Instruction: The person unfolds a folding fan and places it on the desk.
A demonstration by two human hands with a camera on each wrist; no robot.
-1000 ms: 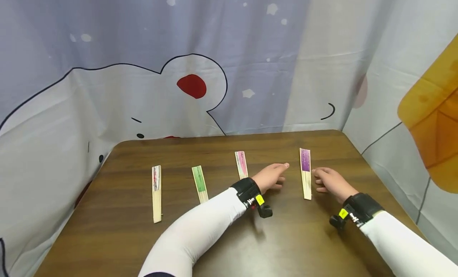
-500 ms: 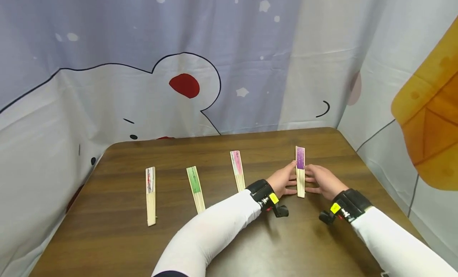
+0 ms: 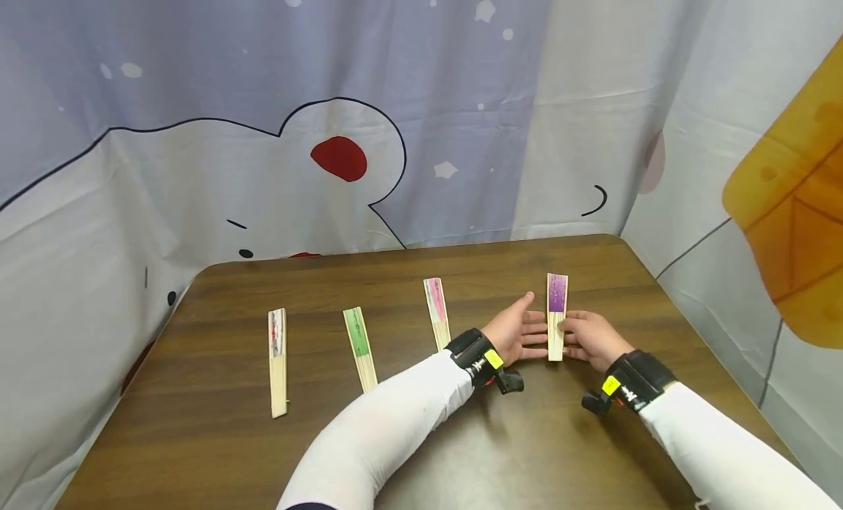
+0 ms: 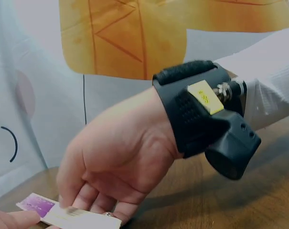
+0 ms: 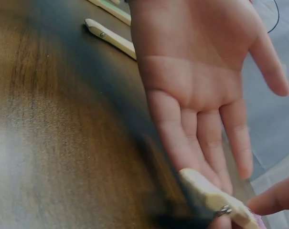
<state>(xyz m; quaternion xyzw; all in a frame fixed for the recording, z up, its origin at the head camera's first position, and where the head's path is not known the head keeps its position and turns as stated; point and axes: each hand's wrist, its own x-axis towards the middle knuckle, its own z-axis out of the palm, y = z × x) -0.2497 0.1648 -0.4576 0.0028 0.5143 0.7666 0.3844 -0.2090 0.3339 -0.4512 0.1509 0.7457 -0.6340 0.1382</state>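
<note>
A folded hand fan (image 3: 557,294) with a purple patterned end and bare wooden ribs stands out at the right. My right hand (image 3: 596,338) pinches it from its right side, thumb over the ribs and fingers behind. On the other side my left hand (image 3: 512,334) has its fingers straight and thumb spread, fingertips right at the fan's left edge. In the right wrist view the left palm (image 5: 197,71) faces the fan's metal-pinned end (image 5: 223,207). The left wrist view shows the right hand's fingers (image 4: 94,195) partly hidden behind the fan.
On the brown wooden table (image 3: 197,451) lie a pink fan (image 3: 437,305), a green fan (image 3: 358,338) and a white-and-red fan (image 3: 277,356), in a row to the left. The left sleeve (image 3: 382,422) partly covers the green one. A printed curtain (image 3: 461,115) hangs behind.
Both hands have come in to the purple fan from either side. My right hand has taken hold of it, and the left thumb has lifted away from its edge.
</note>
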